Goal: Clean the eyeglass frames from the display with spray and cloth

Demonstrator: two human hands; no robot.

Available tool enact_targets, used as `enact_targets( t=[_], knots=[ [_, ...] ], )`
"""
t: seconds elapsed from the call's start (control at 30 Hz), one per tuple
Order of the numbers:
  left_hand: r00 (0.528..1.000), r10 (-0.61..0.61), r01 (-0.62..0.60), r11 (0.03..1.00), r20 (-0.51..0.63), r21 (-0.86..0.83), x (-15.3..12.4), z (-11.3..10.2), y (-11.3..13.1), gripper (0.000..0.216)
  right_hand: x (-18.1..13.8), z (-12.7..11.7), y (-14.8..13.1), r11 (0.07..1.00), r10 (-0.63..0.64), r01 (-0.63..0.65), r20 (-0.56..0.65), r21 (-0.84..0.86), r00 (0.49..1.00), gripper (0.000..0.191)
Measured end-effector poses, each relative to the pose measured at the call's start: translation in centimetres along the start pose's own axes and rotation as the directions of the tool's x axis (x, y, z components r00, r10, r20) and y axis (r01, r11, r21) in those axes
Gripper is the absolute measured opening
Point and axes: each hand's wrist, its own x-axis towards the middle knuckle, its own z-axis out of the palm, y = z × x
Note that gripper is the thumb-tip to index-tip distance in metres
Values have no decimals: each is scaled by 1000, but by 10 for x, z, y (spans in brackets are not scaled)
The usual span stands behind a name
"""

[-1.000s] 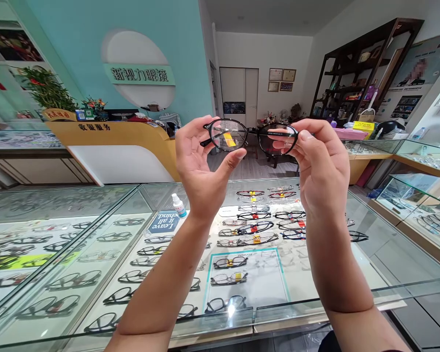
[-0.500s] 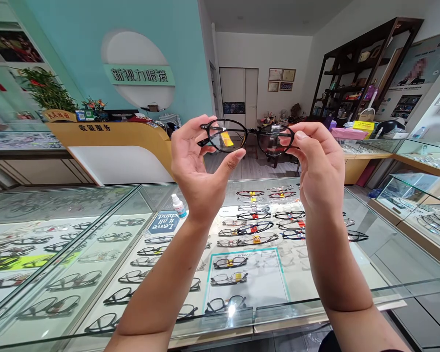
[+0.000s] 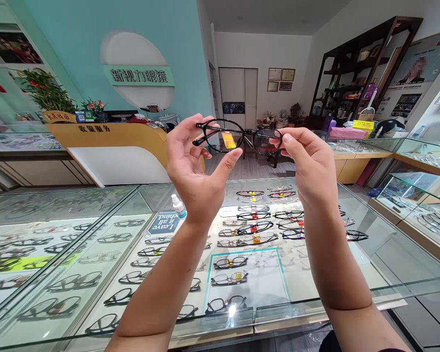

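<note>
I hold a pair of black round-framed glasses up in front of me with both hands. A yellow tag shows on the left lens. My left hand pinches the left rim between thumb and fingers. The right rim sits in the fingertips of my right hand. The frame hangs well above the glass display counter, which holds rows of spectacle frames under its top.
A small white dropper bottle stands on the counter by a blue sign. A yellow reception desk is behind on the left, more glass cases on the right, a dark shelf unit at the back.
Both hands and the glasses have drifted slightly left, and the frame has tilted a little, its left end turned toward me.
</note>
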Motion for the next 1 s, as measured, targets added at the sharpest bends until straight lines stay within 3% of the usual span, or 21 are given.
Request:
enact_targets(
  t=[0.27, 0.4, 0.5, 0.6, 0.73, 1.0],
  knots=[
    [993, -102, 108, 989, 67, -103, 4, -3, 0, 81, 2, -1, 1, 997, 75, -75, 7, 0, 997, 24],
    [975, -114, 135, 985, 189, -104, 11, -11, -1, 75, 5, -4, -2, 995, 100, -100, 35, -4, 994, 15],
    [937, -145, 189, 975, 317, -115, 13, -16, 1, 74, 5, -4, -6, 992, 108, -116, 161, 41, 981, 21],
    [905, -169, 235, 964, 390, -126, 13, -17, 4, 75, 4, -2, -9, 983, 138, -170, 340, 67, 930, 33],
    [888, -190, 266, 955, 419, -131, 14, -19, 9, 75, 3, -2, -10, 977, 168, -205, 400, 52, 901, 40],
    [877, -188, 267, 956, 442, -122, 13, -19, 7, 76, 4, -2, -9, 979, 155, -193, 388, 61, 908, 42]
  ],
)
